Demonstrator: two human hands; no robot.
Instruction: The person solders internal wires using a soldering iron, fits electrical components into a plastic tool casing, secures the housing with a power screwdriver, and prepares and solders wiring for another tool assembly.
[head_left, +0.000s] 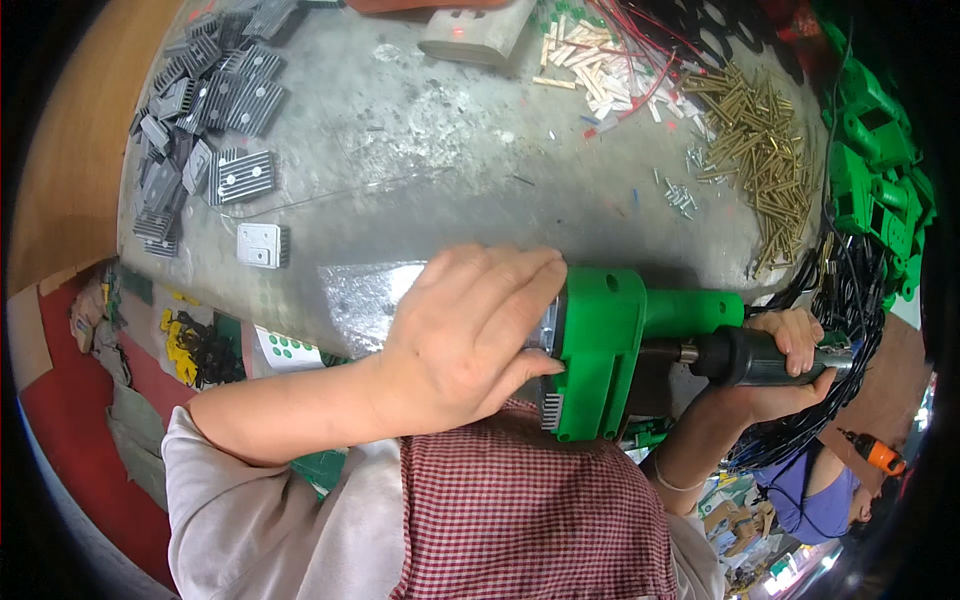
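Observation:
My left hand [465, 335] is closed on a green plastic housing [603, 350], held over the table's front edge, with the fingers along its left face. A finned metal heat sink [551, 412] shows on that same face, partly under my hand. In my right hand [790, 340] is a black electric screwdriver [740, 357], lying sideways with its bit end toward the housing's right side. Whether the bit touches a screw is hidden behind the green body. A green tubular handle part [690, 313] sticks out to the right above the screwdriver.
Loose heat sinks [215, 90] pile up at far left, one [262, 245] apart. Brass-coloured pins [765, 150], small screws [680, 197], white sleeves [600, 75] and red wires [655, 40] lie far right. Black cables [850, 310] and green housings [880, 150] crowd the right edge. A person [815, 495] is lower right.

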